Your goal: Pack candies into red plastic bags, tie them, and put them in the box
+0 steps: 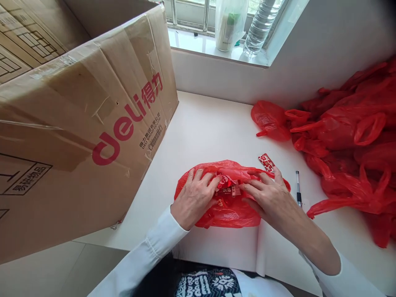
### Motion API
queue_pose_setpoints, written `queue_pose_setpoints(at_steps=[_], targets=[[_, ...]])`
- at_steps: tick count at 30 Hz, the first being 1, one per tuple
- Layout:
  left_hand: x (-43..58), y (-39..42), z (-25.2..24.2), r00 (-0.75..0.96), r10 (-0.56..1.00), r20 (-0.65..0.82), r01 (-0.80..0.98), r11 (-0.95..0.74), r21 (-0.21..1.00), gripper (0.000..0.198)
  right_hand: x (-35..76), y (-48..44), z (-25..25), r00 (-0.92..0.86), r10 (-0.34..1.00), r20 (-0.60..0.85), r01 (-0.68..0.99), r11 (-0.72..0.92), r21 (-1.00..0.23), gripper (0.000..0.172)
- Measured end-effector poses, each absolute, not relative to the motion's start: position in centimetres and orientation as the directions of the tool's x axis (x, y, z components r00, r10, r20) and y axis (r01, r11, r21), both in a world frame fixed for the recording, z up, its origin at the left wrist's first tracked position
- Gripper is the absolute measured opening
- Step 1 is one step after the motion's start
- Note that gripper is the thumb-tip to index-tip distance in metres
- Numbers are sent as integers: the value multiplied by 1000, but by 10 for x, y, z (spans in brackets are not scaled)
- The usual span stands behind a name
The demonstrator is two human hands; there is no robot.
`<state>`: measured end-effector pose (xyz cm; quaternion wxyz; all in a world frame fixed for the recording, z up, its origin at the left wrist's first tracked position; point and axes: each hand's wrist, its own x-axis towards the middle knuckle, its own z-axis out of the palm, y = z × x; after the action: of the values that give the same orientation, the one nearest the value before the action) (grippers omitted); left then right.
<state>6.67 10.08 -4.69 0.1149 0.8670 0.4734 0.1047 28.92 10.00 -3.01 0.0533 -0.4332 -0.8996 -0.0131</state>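
Note:
A red plastic bag (229, 216) lies on the white table in front of me, its mouth spread and facing up. Inside it, small red and brown printed packets (228, 187) show; their exact kind is unclear. My left hand (195, 194) rests on the bag's left side, fingers apart, their tips at the opening. From the right, my right hand (268, 192) reaches over the bag with fingers spread, touching its edge near the packets. A red and white patterned packet (266, 162) lies on the table just beyond my right hand.
A large deli cardboard box (130, 123) stands open at the left. Many red plastic bags (346, 132) are heaped along the right. A pen (298, 187) lies right of my right hand. On the windowsill stand a clear plastic bottle (261, 27) and a plastic-wrapped cup (230, 27).

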Motion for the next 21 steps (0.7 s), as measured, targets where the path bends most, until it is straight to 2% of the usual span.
queue_pose_setpoints(at_steps=[3, 8, 11, 16, 21], targets=[[79, 106, -57, 510, 856, 87, 812, -513, 279, 48, 286, 103, -30, -620, 778, 99, 781, 624, -19, 22], [87, 110, -72, 443, 886, 138, 834, -464, 299, 21, 284, 105, -31, -609, 789, 82, 790, 613, -26, 20], [80, 108, -66, 422, 894, 150, 818, -447, 362, 21, 284, 107, -32, -595, 792, 134, 793, 606, -63, 16], [62, 103, -38, 444, 886, 133, 720, -441, 535, 18, 278, 110, -28, -536, 814, 222, 758, 580, -298, 40], [54, 102, -24, 464, 877, 124, 609, -418, 674, 19, 269, 112, -15, -525, 851, 13, 640, 405, -652, 9]])
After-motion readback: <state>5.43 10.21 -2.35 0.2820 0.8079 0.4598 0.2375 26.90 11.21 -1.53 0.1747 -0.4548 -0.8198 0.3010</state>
